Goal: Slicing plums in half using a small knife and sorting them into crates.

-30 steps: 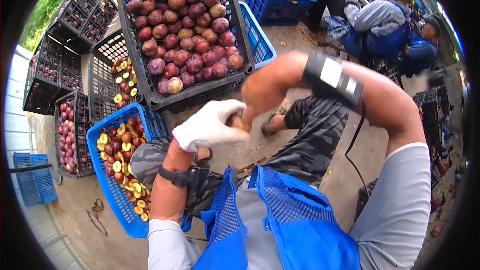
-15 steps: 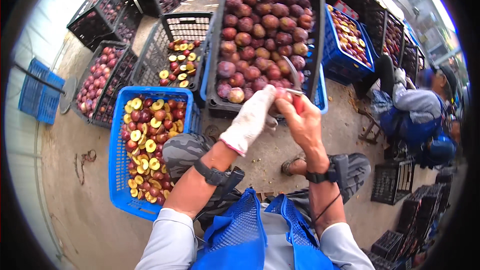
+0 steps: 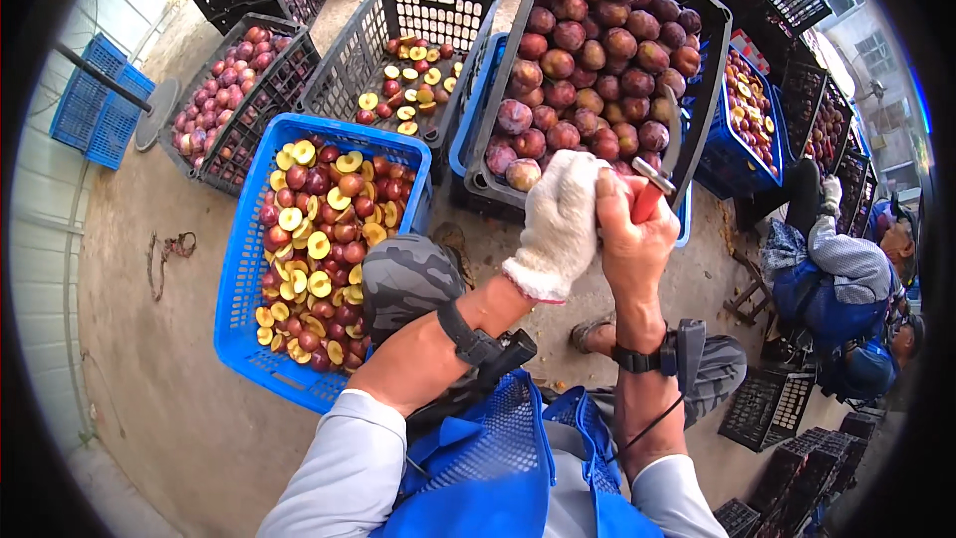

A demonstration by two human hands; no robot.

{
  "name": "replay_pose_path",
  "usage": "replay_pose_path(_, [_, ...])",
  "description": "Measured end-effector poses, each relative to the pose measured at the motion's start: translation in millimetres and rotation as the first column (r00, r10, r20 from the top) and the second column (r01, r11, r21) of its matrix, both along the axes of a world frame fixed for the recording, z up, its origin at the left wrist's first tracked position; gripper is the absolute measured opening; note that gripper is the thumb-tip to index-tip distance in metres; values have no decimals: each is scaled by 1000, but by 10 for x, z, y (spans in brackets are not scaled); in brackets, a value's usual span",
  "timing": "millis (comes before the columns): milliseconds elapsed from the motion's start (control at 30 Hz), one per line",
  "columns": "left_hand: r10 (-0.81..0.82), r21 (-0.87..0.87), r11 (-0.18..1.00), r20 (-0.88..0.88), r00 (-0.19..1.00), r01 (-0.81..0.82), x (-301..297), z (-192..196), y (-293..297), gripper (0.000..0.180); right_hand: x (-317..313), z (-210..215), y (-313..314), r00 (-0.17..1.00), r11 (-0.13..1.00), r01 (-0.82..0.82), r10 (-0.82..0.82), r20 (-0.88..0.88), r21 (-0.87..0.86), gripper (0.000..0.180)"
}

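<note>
Over the near rim of the black slatted plastic crate of whole dark-red plums (image 3: 697, 130), my two hands meet. My left hand (image 3: 560, 224), in a white knitted cotton glove, is curled shut around what I take to be a plum, though the glove covers it entirely and I cannot say for certain that fruit is there. My bare right hand (image 3: 629, 239) is clamped on a red-handled knife with a curved steel blade (image 3: 657, 175), the blade arching up past the crate's rim and the handle pressed against the glove.

I judge this the cutting step: a plum being halved. The next move calls for turning the blade around the stone without nicking the glove, then dropping the halves into the blue plastic basket of cut plums showing yellow flesh (image 3: 249, 269), which stands left of the black crate, beside my knee.

Beyond the basket, farther left of the crate, a second black plastic crate holding only a few halves (image 3: 368, 60) sits nearly bare. Right of the crate a seated co-worker in a blue apron (image 3: 846, 309) is partly cut off by the picture's dark rim. The cut itself is hidden between my hands.
</note>
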State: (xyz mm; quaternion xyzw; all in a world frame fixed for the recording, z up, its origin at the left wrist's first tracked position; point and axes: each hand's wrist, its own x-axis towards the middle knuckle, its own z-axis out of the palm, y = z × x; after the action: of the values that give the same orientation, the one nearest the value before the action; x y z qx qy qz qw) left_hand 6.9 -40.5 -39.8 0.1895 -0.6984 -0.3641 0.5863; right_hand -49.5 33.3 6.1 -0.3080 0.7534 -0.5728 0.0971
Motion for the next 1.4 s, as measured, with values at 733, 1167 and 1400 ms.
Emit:
replay_pose_path(733, [-310,682,-332,-731,608,652,380,339,-328,59,-475,-49,193,540,922,-208,387,747,-327,53])
replay_pose_path(1167, [197,504,140,-858,475,852,1708,188,-789,53,-655,642,-1738,859,920,-309,379,-344,242,39])
replay_pose_path(1400, [713,675,442,134,688,-590,2618,-192,-932,41,-793,-407,-999,852,781,-364,500,-158,507,38])
